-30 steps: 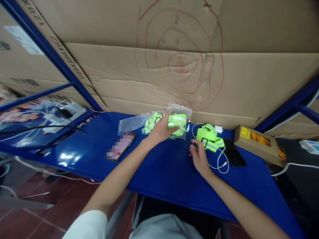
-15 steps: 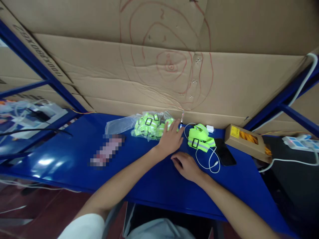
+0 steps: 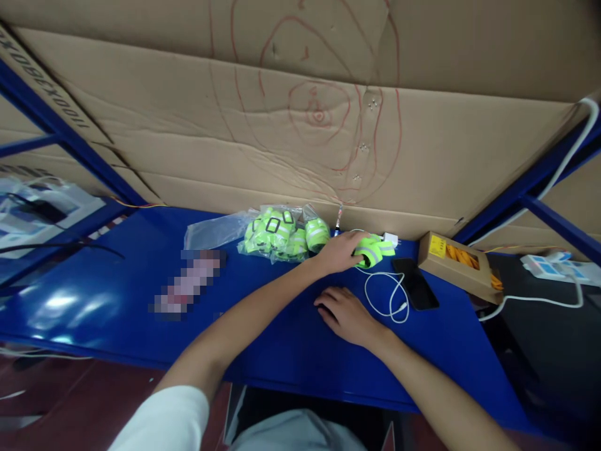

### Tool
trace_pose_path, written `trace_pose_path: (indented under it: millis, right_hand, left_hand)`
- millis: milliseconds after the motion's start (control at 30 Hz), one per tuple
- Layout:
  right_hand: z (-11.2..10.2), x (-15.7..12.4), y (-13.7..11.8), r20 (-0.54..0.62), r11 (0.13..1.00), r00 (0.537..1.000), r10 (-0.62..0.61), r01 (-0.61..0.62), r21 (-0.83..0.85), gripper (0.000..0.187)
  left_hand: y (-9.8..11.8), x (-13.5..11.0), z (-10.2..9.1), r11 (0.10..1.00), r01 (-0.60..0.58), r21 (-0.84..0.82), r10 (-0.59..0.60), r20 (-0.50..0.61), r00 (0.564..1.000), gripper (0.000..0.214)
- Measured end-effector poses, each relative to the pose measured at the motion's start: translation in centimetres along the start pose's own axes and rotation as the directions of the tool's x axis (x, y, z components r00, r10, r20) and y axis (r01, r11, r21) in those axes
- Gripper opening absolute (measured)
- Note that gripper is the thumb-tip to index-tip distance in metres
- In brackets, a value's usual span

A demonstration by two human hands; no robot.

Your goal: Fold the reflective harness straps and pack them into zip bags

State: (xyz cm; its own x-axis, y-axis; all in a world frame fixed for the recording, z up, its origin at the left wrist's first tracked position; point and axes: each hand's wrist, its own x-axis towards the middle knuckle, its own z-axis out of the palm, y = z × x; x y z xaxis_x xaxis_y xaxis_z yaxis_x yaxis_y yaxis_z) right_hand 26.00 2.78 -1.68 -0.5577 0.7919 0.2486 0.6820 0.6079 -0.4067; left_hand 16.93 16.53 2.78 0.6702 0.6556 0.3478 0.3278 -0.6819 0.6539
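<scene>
Left arm: white short sleeve (image 3: 165, 418) on the upper arm. Torso: light grey garment (image 3: 300, 433). Left hand (image 3: 340, 252) and right hand (image 3: 346, 314): bare, forearms uncovered.

Centre left, on the blue table (image 3: 117, 300): a flat object (image 3: 185, 289), pixelated beyond recognition. Your left hand (image 3: 339, 252) covers the near end of the green band (image 3: 375, 249) — its fingertips are hidden, so the grip cannot be judged. At the lower right, your right forearm leaves the frame. The yellow label on the cardboard box (image 3: 457, 266) is too small to read. The white power strip (image 3: 558, 266) is cut off by the right edge.
</scene>
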Motion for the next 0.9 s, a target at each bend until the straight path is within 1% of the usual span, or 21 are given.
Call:
trace_pose_path:
  millis: [67, 100, 167, 233, 267, 333, 367, 400, 433, 467, 533, 567, 633, 700, 800, 833, 900]
  right_hand:
    - [-0.1, 0.0, 0.0, -0.013, 1.0, 1.0, -0.012, 0.012, -0.012, 0.018]
    - [-0.1, 0.0, 0.0, -0.018, 1.0, 1.0, -0.022, 0.022, -0.016, 0.018]
    - [-0.4, 0.0, -0.5, -0.024, 0.998, 0.998, -0.058, 0.058, -0.02, 0.019]
    - [-0.9, -0.2, -1.6, -0.091, 0.986, 0.983, -0.159, 0.154, -0.064, 0.021]
    - [-1.1, -0.3, -2.3, -0.157, 0.971, 0.96, -0.232, 0.217, -0.105, 0.022]
    - [-1.6, -0.6, -3.7, -0.321, 0.929, 0.875, -0.363, 0.314, -0.194, 0.024]
    - [-1.8, -0.7, -4.2, -0.381, 0.917, 0.836, -0.395, 0.332, -0.222, 0.026]
    - [-1.9, -0.8, -4.5, -0.419, 0.915, 0.814, -0.401, 0.331, -0.232, 0.027]
    - [-2.0, -0.9, -4.5, -0.437, 0.92, 0.811, -0.39, 0.319, -0.229, 0.028]
    - [-2.0, -1.0, -4.3, -0.437, 0.93, 0.822, -0.365, 0.298, -0.216, 0.029]
    - [-1.8, -1.0, -3.3, -0.403, 0.956, 0.868, -0.289, 0.241, -0.167, 0.041]
    - [-1.7, -1.0, -2.6, -0.38, 0.969, 0.892, -0.245, 0.209, -0.133, 0.05]
    - [-1.5, -1.0, -1.5, -0.33, 0.989, 0.932, -0.148, 0.138, -0.053, 0.07]
    - [-1.3, -0.9, -0.8, -0.269, 0.997, 0.96, -0.072, 0.077, 0.008, 0.083]
    - [-0.9, -0.7, -0.7, -0.147, 0.998, 0.988, -0.056, 0.061, 0.035, 0.085]
    - [-0.8, -0.7, -0.8, -0.122, 0.997, 0.991, -0.064, 0.068, 0.03, 0.084]
    - [-0.7, -0.7, -0.9, -0.094, 0.995, 0.991, -0.098, 0.1, 0.013, 0.082]
  left_hand:
    - [0.0, -2.0, -1.7, 0.991, 0.035, -0.131, -0.051, -0.125, 0.991, 0.055]
    - [0.0, -3.0, -2.6, 0.978, 0.053, -0.203, -0.091, -0.183, 0.979, 0.052]
    - [0.0, -5.1, -4.0, 0.93, 0.091, -0.356, -0.197, -0.276, 0.941, 0.041]
    - [-0.1, -7.2, -4.9, 0.853, 0.129, -0.505, -0.321, -0.314, 0.894, 0.039]
    - [-0.1, -8.3, -5.0, 0.804, 0.151, -0.576, -0.384, -0.307, 0.871, 0.041]
    - [-0.2, -10.5, -4.8, 0.68, 0.204, -0.704, -0.503, -0.246, 0.828, 0.045]
    - [-0.2, -11.5, -4.6, 0.607, 0.235, -0.759, -0.555, -0.193, 0.809, 0.046]
    - [-0.2, -12.4, -4.3, 0.529, 0.269, -0.805, -0.596, -0.127, 0.793, 0.046]
    - [-0.1, -13.1, -4.1, 0.45, 0.301, -0.84, -0.626, -0.057, 0.778, 0.045]
    - [-0.1, -13.6, -3.8, 0.375, 0.333, -0.865, -0.644, 0.015, 0.765, 0.044]
    - [-0.2, -14.0, -3.6, 0.251, 0.384, -0.889, -0.649, 0.14, 0.747, 0.039]
    - [-0.3, -14.0, -3.6, 0.205, 0.403, -0.892, -0.642, 0.188, 0.743, 0.035]
    - [-0.4, -13.9, -3.9, 0.141, 0.429, -0.892, -0.621, 0.258, 0.74, 0.031]
    - [-0.5, -13.8, -4.1, 0.102, 0.438, -0.893, -0.601, 0.295, 0.743, 0.032]
    - [-0.4, -14.1, -4.2, 0.081, 0.427, -0.901, -0.572, 0.309, 0.76, 0.04]
    - [-0.3, -14.2, -4.2, 0.089, 0.419, -0.904, -0.561, 0.302, 0.771, 0.042]
    - [-0.2, -14.4, -4.2, 0.138, 0.39, -0.91, -0.557, 0.254, 0.791, 0.042]
